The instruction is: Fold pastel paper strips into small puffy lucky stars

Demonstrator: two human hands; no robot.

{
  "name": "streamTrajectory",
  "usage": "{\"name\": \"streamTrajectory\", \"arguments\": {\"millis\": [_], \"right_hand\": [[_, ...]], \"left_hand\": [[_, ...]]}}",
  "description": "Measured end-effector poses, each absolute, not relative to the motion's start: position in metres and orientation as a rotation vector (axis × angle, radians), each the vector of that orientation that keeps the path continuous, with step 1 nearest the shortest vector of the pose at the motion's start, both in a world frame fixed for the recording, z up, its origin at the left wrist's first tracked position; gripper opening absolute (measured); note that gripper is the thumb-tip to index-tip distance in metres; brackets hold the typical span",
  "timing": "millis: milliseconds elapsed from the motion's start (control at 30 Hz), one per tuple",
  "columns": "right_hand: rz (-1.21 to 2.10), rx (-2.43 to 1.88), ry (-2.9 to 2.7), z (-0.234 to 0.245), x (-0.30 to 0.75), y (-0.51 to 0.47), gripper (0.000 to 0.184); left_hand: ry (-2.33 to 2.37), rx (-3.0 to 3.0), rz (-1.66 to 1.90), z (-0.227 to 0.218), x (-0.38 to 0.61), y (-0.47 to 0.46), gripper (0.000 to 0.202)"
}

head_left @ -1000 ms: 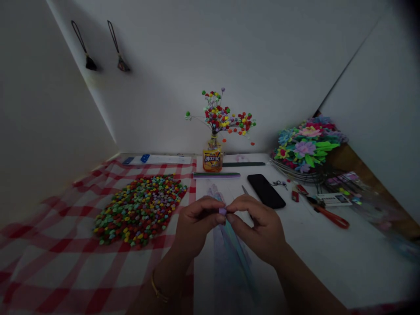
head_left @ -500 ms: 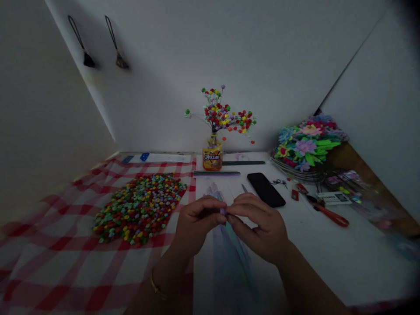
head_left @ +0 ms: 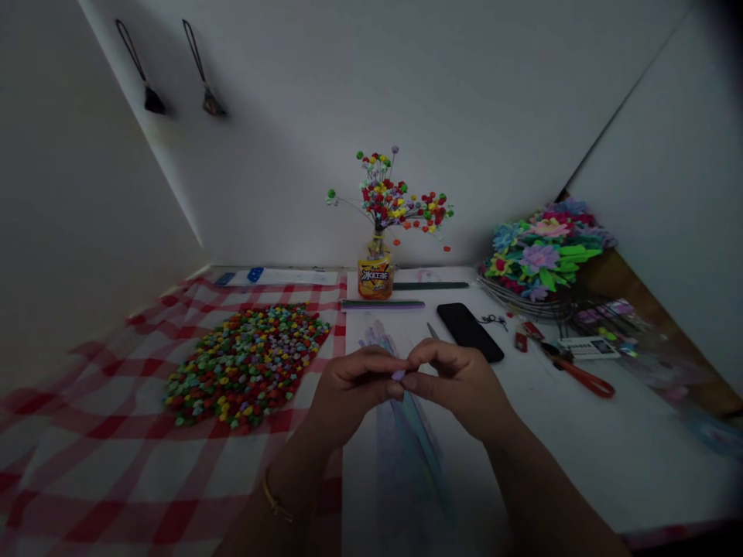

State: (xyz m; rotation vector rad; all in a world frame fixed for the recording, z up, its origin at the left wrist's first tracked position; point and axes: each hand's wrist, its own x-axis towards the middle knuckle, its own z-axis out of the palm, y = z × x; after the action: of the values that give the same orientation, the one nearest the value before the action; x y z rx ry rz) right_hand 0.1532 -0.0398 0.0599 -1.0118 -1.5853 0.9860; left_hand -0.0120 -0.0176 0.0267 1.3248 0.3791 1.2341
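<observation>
- Lilac piece, tiny, at fingertip height between both hands, over the table's middle; exact form too small to tell.
- Held by the left hand in a near-closed pinch, thumb below, fingers curled above.
- Pinched from the other side by the right hand, with thumb and forefinger drawn close together.
- Around the left wrist, a gold bracelet.
- Under the hands, blue and lilac strips, lengthwise on the white table.
- Just beyond the right hand, a grey blade, partly hidden; near it, a black phone.
- To the left, on red-checked cloth, a heap of many-coloured stars.
- Farther back, thin rods in front of an upright bottle of bead-tipped stems.
- At right, an orange-handled tool beside a card; behind, bright fuzzy flowers.
- On the wall, two looped cords.
</observation>
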Motion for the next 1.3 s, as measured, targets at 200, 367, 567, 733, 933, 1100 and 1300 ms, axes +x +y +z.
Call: {"name": "streamTrajectory", "arguments": {"millis": [200,367,567,733,933,1100,1300], "right_hand": [[1.161,-1.032,-1.519,0.062,0.152,-0.040,0.009],[1.160,-1.119,-1.513,0.063,0.154,-0.039,0.011],[1.089,-1.265,-1.659,0.063,0.157,-0.035,0.009],[1.016,-1.360,-1.786,0.062,0.161,-0.031,0.004],[1.069,-1.367,-1.786,0.057,0.165,-0.027,0.004],[1.070,-1.389,-1.790,0.055,0.167,-0.026,0.005],[1.010,-1.377,-1.843,0.055,0.164,-0.026,0.003]], "left_hand": [[0.384,1.243,1.173,0.027,-0.008,-0.020,0.023],[0.546,1.242,1.189,0.030,-0.009,-0.021,0.009],[0.798,1.516,1.087,0.037,-0.013,-0.023,0.009],[0.981,1.843,0.980,0.040,-0.014,-0.022,0.013],[1.014,1.931,0.924,0.041,-0.014,-0.020,0.017],[1.039,1.929,0.906,0.038,-0.014,-0.019,0.015],[1.045,1.957,0.915,0.040,-0.014,-0.019,0.012]]}}
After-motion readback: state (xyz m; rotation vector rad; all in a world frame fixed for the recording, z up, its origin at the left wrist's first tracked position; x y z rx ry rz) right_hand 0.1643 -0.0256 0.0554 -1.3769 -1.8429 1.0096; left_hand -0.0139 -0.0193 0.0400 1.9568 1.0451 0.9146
